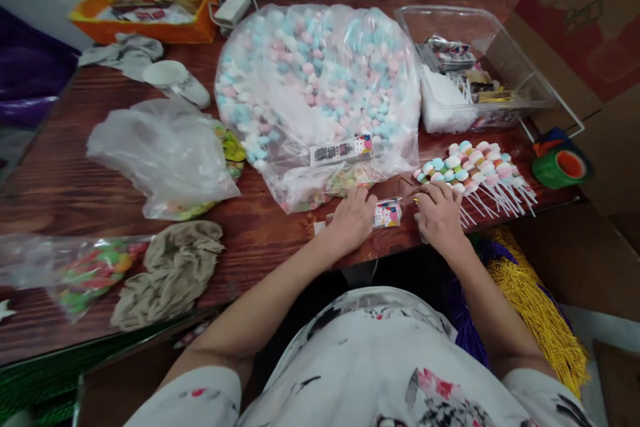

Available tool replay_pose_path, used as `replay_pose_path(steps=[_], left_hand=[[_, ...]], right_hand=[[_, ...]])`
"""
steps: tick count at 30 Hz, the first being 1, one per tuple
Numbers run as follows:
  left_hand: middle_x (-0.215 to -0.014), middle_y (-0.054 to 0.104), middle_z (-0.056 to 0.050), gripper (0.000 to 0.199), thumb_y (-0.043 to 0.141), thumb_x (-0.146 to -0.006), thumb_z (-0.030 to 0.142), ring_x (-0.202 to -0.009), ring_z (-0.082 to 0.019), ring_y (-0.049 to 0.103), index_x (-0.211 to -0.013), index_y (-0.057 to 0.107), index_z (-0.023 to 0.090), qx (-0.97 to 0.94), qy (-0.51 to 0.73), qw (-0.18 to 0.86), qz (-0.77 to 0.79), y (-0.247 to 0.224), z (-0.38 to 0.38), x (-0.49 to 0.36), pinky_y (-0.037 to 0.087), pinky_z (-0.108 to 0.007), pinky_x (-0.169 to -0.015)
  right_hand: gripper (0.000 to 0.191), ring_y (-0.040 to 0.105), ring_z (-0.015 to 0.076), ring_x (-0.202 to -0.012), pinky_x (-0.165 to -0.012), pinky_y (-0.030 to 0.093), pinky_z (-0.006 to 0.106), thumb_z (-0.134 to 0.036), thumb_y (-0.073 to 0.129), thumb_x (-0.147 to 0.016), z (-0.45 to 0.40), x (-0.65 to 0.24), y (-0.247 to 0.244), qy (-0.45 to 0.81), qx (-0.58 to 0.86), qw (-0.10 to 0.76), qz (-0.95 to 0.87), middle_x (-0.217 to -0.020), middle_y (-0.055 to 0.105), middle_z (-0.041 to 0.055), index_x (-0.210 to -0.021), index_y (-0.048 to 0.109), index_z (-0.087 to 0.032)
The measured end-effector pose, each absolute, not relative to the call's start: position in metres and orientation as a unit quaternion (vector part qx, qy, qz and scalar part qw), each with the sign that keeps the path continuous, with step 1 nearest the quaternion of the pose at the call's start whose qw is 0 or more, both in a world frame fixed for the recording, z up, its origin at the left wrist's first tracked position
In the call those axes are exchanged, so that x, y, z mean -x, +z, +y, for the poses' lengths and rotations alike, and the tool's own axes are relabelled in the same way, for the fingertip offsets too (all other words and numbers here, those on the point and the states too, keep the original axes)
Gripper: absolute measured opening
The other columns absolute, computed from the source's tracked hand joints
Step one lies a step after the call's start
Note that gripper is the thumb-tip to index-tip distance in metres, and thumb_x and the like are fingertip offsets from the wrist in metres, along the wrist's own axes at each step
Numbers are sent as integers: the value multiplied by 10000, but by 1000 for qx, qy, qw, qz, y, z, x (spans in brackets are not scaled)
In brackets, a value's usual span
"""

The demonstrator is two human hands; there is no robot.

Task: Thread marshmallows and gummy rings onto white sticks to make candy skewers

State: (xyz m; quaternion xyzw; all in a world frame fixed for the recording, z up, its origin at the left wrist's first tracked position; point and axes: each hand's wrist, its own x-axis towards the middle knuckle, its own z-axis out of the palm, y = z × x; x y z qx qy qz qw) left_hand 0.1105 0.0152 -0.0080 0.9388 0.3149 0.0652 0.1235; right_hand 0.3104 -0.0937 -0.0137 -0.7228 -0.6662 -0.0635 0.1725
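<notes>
My left hand (353, 219) rests with bent fingers on a small clear packet with a colourful printed card (387, 213), near the table's front edge. A pale end pokes out on the other side of this hand. My right hand (440, 213) is closed just to the right, with a bit of thin gold strip (416, 200) at its fingertips; the rest of the strip is hidden. Beyond its knuckles lie skewered marshmallows (480, 163) in pink, blue and white, their white sticks pointing towards me. A large bag of marshmallows (320, 73) lies behind both hands.
A clear plastic tray (505, 33) with packets and white sticks stands at the back right, near green tape (557, 168). On the left are an orange box (87, 23), a tipped cup (175, 80), a plastic bag (160, 147), bagged candy (97, 270) and a crumpled cloth (173, 273).
</notes>
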Motion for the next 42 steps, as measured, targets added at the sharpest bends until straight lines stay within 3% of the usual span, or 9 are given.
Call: replay_pose_path(steps=[3, 6, 10, 17, 24, 30, 36, 39, 42], left_hand=[[-1258, 534, -200, 326, 522, -868, 155, -1155, -336, 475, -1184, 595, 131, -943, 134, 84, 293, -12, -2, -98, 442, -501, -938], [-1155, 588, -164, 258, 565, -881, 236, -1048, -313, 514, -1120, 614, 151, -960, 104, 84, 246, -15, -11, -92, 463, -470, -875], [-945, 636, -123, 204, 503, -827, 57, -872, -258, 554, -947, 645, 141, -968, 89, 35, 233, -26, -9, -91, 473, -393, -788], [-860, 655, -86, 170, 487, -879, 100, -796, -212, 574, -890, 640, 174, -941, 257, 48, 215, -45, 6, -84, 477, -332, -719], [-1096, 653, -120, 395, 469, -846, 68, -977, -249, 580, -1214, 578, 163, -938, 215, 123, 240, -47, 13, -78, 506, -382, -834], [-976, 649, -95, 216, 466, -888, 134, -894, -219, 548, -897, 679, 171, -929, 177, 177, 272, -32, 13, -83, 481, -360, -795], [-838, 663, -63, 257, 456, -912, 164, -824, -190, 553, -771, 671, 171, -888, 204, 269, 311, -27, 11, -87, 453, -347, -779], [-784, 659, -61, 213, 507, -890, 163, -805, -193, 553, -776, 687, 179, -884, 234, 259, 312, -35, 6, -85, 456, -344, -756], [-808, 665, -70, 181, 535, -880, 159, -820, -201, 561, -802, 697, 182, -896, 242, 229, 294, -43, 4, -81, 476, -354, -767]], right_hand=[[214, 499, 272, -1201, -982, 330, 451, -130, 547, -846, -118, -312, -20, -84, 724, 277, -626, -1178, 661, 72, -1005, 653, -225], [187, 579, 252, -1103, -945, 400, 432, -135, 567, -850, -135, -308, -32, -98, 722, 348, -590, -1059, 709, 60, -981, 657, -234], [236, 633, 243, -1047, -922, 442, 435, -107, 586, -832, -147, -305, -40, -128, 711, 390, -571, -999, 736, 44, -1005, 657, -251], [113, 662, 219, -932, -880, 459, 395, -155, 612, -858, -162, -354, -30, -240, 758, 366, -484, -872, 753, 41, -915, 680, -227], [173, 665, 242, -864, -828, 479, 387, -288, 599, -889, -169, -421, -23, -328, 802, 307, -395, -927, 747, 107, -967, 704, -174], [307, 647, 263, -828, -764, 480, 367, -380, 575, -891, -157, -432, -31, -251, 847, 224, -410, -859, 724, 138, -1018, 726, -145], [191, 678, 243, -763, -727, 523, 357, -280, 599, -860, -152, -431, -24, -295, 809, 305, -406, -802, 747, 98, -852, 762, -179], [204, 691, 230, -803, -768, 537, 359, -241, 577, -863, -149, -425, -19, -258, 791, 357, -425, -861, 753, 87, -942, 757, -186], [273, 680, 225, -829, -768, 526, 351, -214, 589, -845, -144, -417, -17, -197, 798, 321, -470, -915, 747, 74, -1080, 728, -204]])
